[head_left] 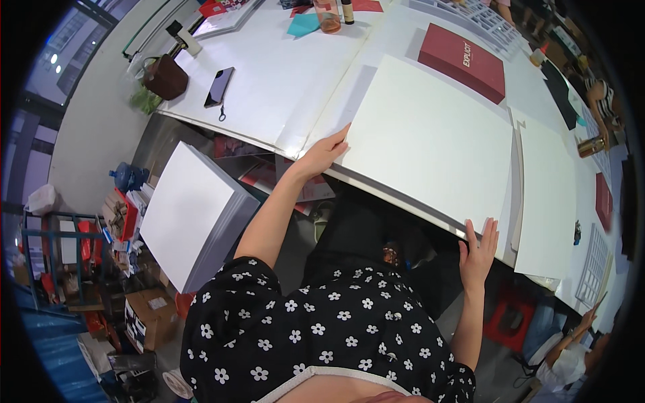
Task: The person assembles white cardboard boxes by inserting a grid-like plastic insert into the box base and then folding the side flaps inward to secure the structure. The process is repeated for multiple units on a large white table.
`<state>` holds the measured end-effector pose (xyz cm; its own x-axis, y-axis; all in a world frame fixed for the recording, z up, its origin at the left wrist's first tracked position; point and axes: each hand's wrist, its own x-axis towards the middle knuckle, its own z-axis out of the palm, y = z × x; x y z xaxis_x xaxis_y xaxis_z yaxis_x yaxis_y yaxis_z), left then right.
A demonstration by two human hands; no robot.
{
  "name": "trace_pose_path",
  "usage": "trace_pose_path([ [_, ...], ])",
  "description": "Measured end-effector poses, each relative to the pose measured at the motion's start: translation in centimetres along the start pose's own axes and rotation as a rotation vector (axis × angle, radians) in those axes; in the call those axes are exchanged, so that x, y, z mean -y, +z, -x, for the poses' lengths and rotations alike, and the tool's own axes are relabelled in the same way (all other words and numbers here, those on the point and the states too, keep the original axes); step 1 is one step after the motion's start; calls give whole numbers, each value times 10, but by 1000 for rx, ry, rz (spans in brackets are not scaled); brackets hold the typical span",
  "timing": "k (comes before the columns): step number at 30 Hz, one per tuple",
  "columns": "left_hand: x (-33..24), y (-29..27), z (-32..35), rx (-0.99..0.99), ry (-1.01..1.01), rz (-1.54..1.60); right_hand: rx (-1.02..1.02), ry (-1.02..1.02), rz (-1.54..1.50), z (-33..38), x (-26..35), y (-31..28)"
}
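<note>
A large white board [430,134] lies on the table in front of me, its near edge along the table's front edge. At its near left corner my left hand [324,154] grips the side edge, fingers held together; the fingertips are partly hidden. My right hand [478,252] rests near the board's near right corner with its fingers stretched out flat over the edge. Against the board's far side sits a dark red box [463,62]. Another pale board [547,195] lies just to the right.
A thick stack of white boards [185,215] stands to my left, below table height. A phone [219,87] and a brown container [165,77] are on the table's left part. White gridded trays [480,23] lie at the back. Other people are at the right, near a red stool [508,321].
</note>
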<state>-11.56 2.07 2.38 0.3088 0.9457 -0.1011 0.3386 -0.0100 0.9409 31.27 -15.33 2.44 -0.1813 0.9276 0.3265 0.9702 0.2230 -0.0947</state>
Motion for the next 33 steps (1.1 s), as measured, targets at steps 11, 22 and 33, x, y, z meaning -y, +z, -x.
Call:
trace_pose_path([
  [11, 16, 0, -8, 46, -11, -96, -6, 6, -4, 3, -2, -1],
  [22, 2, 3, -6, 59, 14, -162, -38, 65, -144, 1, -9, -7],
  [33, 5, 1, -7, 32, -29, -188, -200, 269, -114, -14, -22, 2],
])
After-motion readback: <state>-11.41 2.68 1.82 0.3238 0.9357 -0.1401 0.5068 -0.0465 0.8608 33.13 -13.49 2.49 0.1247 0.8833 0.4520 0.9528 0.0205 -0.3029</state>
